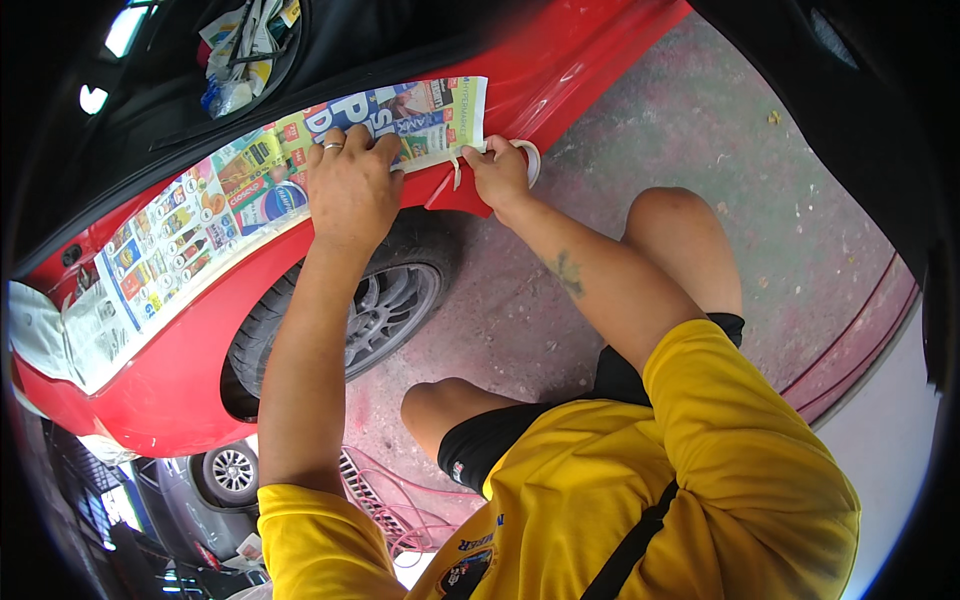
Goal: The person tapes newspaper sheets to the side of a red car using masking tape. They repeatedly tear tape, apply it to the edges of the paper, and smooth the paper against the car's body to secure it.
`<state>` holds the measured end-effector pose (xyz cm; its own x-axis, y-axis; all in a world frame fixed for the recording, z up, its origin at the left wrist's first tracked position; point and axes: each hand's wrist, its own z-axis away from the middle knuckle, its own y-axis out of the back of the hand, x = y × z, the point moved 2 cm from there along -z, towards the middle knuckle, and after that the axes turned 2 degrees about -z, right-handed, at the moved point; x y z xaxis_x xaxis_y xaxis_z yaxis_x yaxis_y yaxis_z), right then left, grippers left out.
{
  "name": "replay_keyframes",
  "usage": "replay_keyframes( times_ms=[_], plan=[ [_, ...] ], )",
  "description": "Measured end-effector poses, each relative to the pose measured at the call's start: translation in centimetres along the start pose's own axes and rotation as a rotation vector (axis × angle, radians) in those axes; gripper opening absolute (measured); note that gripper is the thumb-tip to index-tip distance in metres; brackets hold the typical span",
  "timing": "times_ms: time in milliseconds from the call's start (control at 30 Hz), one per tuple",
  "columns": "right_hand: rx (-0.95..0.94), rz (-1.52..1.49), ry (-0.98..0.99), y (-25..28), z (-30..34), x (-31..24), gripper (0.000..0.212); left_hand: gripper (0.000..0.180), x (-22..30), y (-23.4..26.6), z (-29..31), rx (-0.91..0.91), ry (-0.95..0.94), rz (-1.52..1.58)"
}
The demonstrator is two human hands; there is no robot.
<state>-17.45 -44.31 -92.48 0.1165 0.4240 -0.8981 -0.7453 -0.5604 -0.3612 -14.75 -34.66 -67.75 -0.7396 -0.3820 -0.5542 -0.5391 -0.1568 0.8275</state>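
Note:
A long sheet of printed newspaper (215, 215) lies along the red car fender (190, 385) above the wheel arch. My left hand (352, 190), a ring on one finger, bears down on the sheet with bent fingers, its thumb at the lower edge. Near the sheet's right end, my right hand (500, 175) pinches at the corner, fingers closed. A roll of pale masking tape (533, 162) shows beside that hand, partly hidden by it. A short tape strip (457, 172) hangs at its fingertips, just below the paper.
Below the fender stands the car's wheel (395, 300). A dark opening above holds crumpled paper and plastic (250, 60). My bent knees (685, 235) are over the stained concrete floor (800, 200). A red hose (400, 490) and another car (190, 500) lie to the lower left.

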Motion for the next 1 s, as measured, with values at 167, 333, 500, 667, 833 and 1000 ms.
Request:
replay_keyframes(
  times_ms=[167, 333, 500, 667, 833, 1000],
  plan=[
    [-0.018, -0.102, -0.059, 0.0, -0.2, 0.2, 0.017, 0.035, 2.2, -1.3, -1.4, 0.005, 0.030, 0.040],
    [-0.018, -0.109, -0.115, 0.1, 0.1, -0.4, 0.019, 0.039, 3.3, -4.0, -2.2, 0.002, -0.018, -0.033],
    [-0.026, -0.061, -0.159, 1.1, -0.7, -0.7, 0.015, 0.045, 3.7, -4.2, -3.2, 0.031, -0.045, -0.017],
    [-0.064, -0.126, -0.235, 1.3, -1.5, -0.6, 0.016, 0.048, 4.4, -4.8, -3.8, -0.028, 0.004, -0.029],
    [-0.006, -0.013, -0.241, 2.3, -2.8, 0.2, 0.029, 0.049, 5.2, -5.2, -4.3, -0.019, 0.001, -0.028],
    [0.043, 0.175, -0.210, 4.1, -3.9, -0.7, 0.034, 0.053, 5.1, -5.3, -4.4, 0.013, 0.022, 0.014]
  ],
)
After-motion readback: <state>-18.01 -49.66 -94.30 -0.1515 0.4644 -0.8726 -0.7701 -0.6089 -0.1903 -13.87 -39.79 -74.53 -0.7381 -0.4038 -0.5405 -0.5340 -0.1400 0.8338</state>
